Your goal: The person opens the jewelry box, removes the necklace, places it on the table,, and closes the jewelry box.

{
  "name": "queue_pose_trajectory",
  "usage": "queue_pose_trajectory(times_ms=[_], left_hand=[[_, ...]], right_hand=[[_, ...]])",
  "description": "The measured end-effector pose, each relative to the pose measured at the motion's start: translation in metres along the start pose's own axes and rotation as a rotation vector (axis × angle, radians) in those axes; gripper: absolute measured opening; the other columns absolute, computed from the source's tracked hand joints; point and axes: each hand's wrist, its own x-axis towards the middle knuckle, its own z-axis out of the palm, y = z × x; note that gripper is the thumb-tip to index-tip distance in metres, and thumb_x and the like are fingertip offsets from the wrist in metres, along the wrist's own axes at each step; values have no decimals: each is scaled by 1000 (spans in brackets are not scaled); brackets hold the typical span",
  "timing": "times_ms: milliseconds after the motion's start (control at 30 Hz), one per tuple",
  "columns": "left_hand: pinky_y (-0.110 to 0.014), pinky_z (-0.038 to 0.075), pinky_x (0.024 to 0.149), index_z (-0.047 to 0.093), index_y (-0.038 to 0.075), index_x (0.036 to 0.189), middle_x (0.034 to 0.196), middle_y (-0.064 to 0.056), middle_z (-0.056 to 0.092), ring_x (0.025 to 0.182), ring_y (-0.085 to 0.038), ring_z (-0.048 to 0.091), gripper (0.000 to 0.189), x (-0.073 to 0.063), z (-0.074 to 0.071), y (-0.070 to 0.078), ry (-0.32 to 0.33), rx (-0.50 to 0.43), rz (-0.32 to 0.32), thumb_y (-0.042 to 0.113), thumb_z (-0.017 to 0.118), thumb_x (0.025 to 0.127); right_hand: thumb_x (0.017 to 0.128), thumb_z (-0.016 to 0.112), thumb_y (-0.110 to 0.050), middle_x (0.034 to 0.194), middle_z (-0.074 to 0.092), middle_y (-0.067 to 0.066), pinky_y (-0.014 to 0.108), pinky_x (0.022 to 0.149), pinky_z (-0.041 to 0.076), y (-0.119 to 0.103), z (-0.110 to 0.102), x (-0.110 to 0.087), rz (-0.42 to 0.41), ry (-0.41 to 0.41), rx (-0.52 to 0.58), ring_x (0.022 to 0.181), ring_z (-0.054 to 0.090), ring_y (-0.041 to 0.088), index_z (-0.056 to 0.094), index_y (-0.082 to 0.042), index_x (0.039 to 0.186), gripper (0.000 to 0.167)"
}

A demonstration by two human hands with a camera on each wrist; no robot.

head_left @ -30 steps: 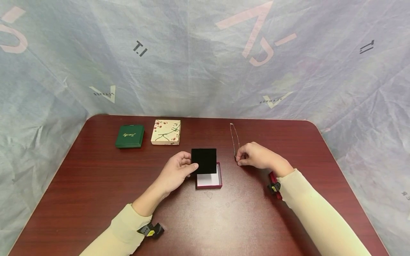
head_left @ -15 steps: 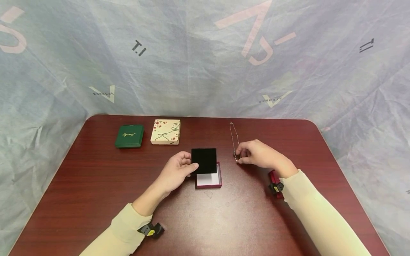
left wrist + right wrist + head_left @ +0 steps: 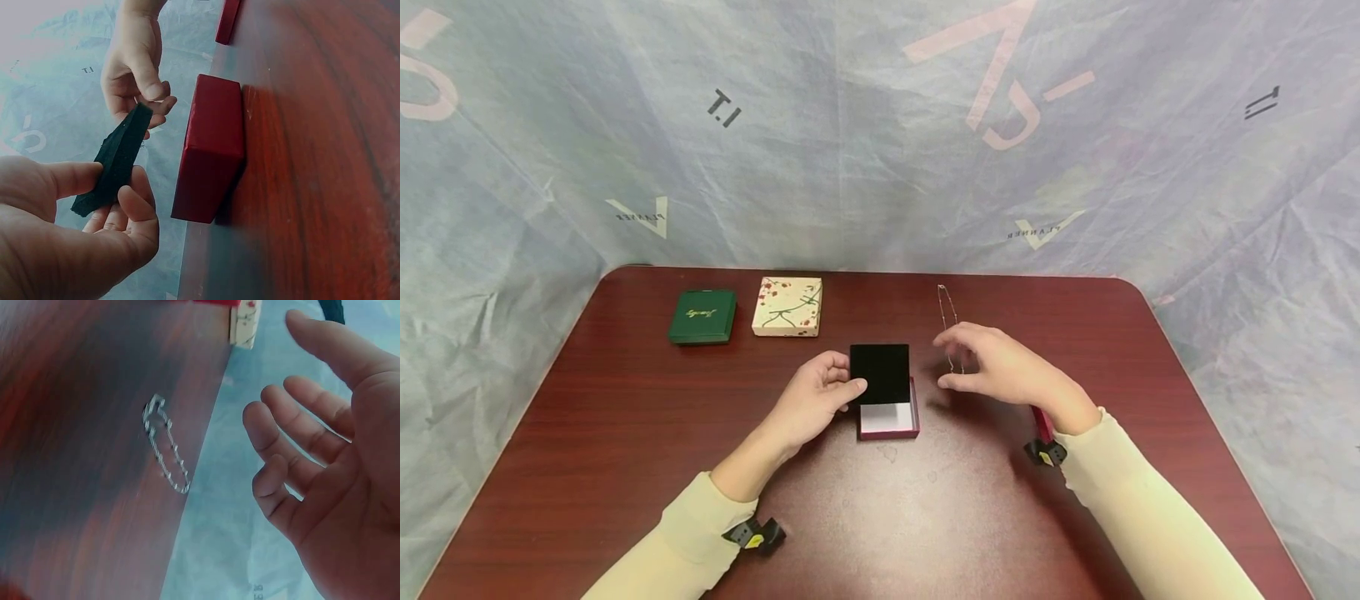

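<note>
My left hand (image 3: 808, 407) pinches a square black jewelry-box pad (image 3: 880, 373) between thumb and fingers. In the left wrist view, the pad (image 3: 119, 164) appears edge-on as a thick slab. Below it on the table stands an uncovered red box (image 3: 889, 434) with a white inside, which the pad partly hides from above. To the right, my right hand (image 3: 1000, 364) hovers with fingers spread and nothing in them. Beneath that hand a thin silver-coloured necklace (image 3: 154, 442) lies on the table in a long narrow loop; the hand covers part of it in the head view.
A green box (image 3: 703, 318) with gold lettering and a cream floral box (image 3: 787, 307) sit at the back left of the dark red table (image 3: 625, 467). Another red piece (image 3: 1042, 423) lies partly hidden under my right wrist. A grey cloth (image 3: 850, 150) hangs behind.
My right hand has let go of the necklace's near end, spread its fingers and shifted slightly left. The necklace stays on the table. My left hand keeps holding the pad almost still.
</note>
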Motion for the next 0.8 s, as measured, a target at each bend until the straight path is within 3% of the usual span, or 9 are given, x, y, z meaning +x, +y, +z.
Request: queue_pose_trajectory(times_ms=[300,467,700,800], left_hand=[[-36,56,80,57,-5,120,105,-13,65,92,-19,67,25,0,2,2,-4,11,4,4,69,100],[-36,56,79,57,-5,119,104,-12,65,92,-22,67,24,0,3,2,-7,3,-1,4,69,99],[-35,55,78,57,-7,120,102,-11,66,92,-30,67,26,0,4,2,-28,-10,5,3,70,99],[-35,55,77,57,-7,120,102,-11,65,92,-30,67,26,0,4,2,-32,-8,7,3,69,100]], right_hand=[[92,85,-23,100,73,1,42,74,57,-15,18,0,-23,41,184,83,65,11,68,-7,128,43],[96,82,-24,97,71,-7,36,75,56,-26,28,-1,61,83,284,83,66,13,69,-6,129,40],[99,77,-21,99,74,2,33,81,58,-37,41,4,192,140,457,85,73,23,69,1,126,35],[100,75,-17,100,75,7,32,80,58,-39,46,5,225,147,519,83,74,32,69,3,124,32]])
